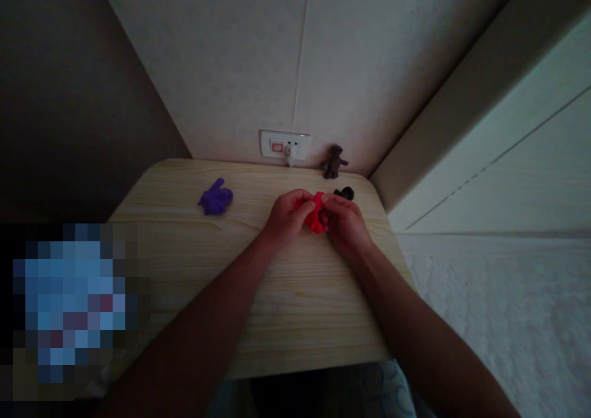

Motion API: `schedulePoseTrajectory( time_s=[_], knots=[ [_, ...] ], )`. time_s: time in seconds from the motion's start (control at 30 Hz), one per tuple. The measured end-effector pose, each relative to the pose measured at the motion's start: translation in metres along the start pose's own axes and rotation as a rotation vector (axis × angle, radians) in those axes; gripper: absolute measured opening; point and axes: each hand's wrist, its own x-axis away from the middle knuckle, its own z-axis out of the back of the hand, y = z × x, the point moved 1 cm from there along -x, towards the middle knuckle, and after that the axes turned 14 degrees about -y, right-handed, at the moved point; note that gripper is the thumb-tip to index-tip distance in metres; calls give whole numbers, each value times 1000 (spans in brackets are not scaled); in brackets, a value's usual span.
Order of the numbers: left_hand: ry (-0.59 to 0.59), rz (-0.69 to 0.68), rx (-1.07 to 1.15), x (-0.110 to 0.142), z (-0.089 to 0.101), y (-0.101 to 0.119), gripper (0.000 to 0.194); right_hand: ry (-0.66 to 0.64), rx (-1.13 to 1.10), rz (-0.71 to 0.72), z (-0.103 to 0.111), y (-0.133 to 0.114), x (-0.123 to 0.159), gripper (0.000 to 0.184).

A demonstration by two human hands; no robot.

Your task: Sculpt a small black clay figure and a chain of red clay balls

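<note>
A soft-looking red lump, like modelling clay [316,213], is held just above the wooden table, between my two hands. My left hand [289,216] pinches its left side, thumb on top. On the other side my right hand [348,222] grips it with thumb and bent fingers; parts of the lump are hidden behind the fingers. Behind my right hand lies a small black lump [348,193], partly covered. A brown bear-shaped figure [334,162] stands upright near the wall. Away to the left sits an irregular purple lump [216,197] with a piece sticking up.
The light wooden table [314,307] has rounded back corners and meets the wall. A white wall socket [285,144] with a plug in it is just behind the table. White quilted bedding [498,313] lies to the right. A blurred-out patch covers the lower left.
</note>
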Motion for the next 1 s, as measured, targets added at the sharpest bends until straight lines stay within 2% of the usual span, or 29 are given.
schedulePoseTrajectory(
  time_s=[0.1, 0.17, 0.3, 0.47, 0.8, 0.9, 1.0],
  knots=[
    [24, -13, -79, 0, 2, -2, 16, 18, 211, 132, -1, -2, 2, 35],
    [39, -14, -105, 0, 2, -3, 17, -7, 323, 172, -2, -3, 3, 37],
    [66, -13, -138, 2, 4, -1, 14, -33, 313, 144, -1, 0, 3, 37],
    [22, -14, -84, 2, 2, 1, 13, -22, 330, 102, 0, 3, 1, 42],
    [22, -7, -90, 4, 2, -3, 13, 71, 597, 87, 0, -2, 5, 57],
    [-2, 2, -56, 4, 0, -1, 10, 70, 572, 85, 1, 2, 4, 61],
    [-36, 11, -36, 5, -3, 2, 10, 48, 407, 49, 1, 6, 3, 61]
  ],
)
